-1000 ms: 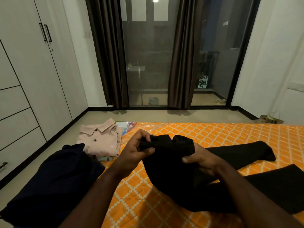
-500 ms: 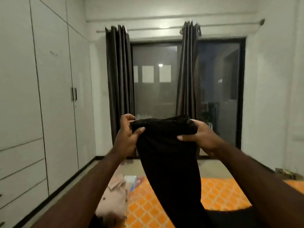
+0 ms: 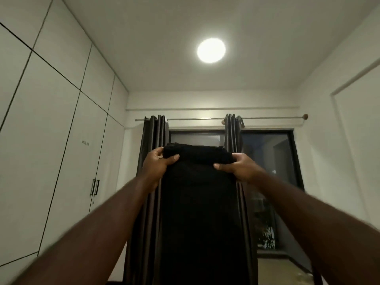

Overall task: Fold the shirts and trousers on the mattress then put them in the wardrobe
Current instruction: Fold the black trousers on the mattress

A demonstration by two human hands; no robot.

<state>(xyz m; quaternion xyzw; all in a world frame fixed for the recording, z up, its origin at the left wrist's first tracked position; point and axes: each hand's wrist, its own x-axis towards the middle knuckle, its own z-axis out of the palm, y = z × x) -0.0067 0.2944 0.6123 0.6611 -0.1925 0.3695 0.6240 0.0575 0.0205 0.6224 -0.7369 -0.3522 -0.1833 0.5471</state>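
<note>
Black trousers (image 3: pixel 199 212) hang straight down in front of me, held up high by the waistband. My left hand (image 3: pixel 157 165) grips the left end of the waistband, thumb in front. My right hand (image 3: pixel 239 168) grips the right end the same way. The cloth runs down out of the bottom of the view. The mattress and the other clothes are out of view. The white wardrobe (image 3: pixel 51 151) fills the left wall, its doors closed.
Dark curtains (image 3: pixel 153 140) hang on either side of a glass balcony door (image 3: pixel 271 182) behind the trousers. A round ceiling light (image 3: pixel 210 50) glows overhead. A white wall (image 3: pixel 339 140) stands on the right.
Both hands have raised the trousers from the mattress to head height, so they hang full length. My view has tilted up from the mattress to the ceiling.
</note>
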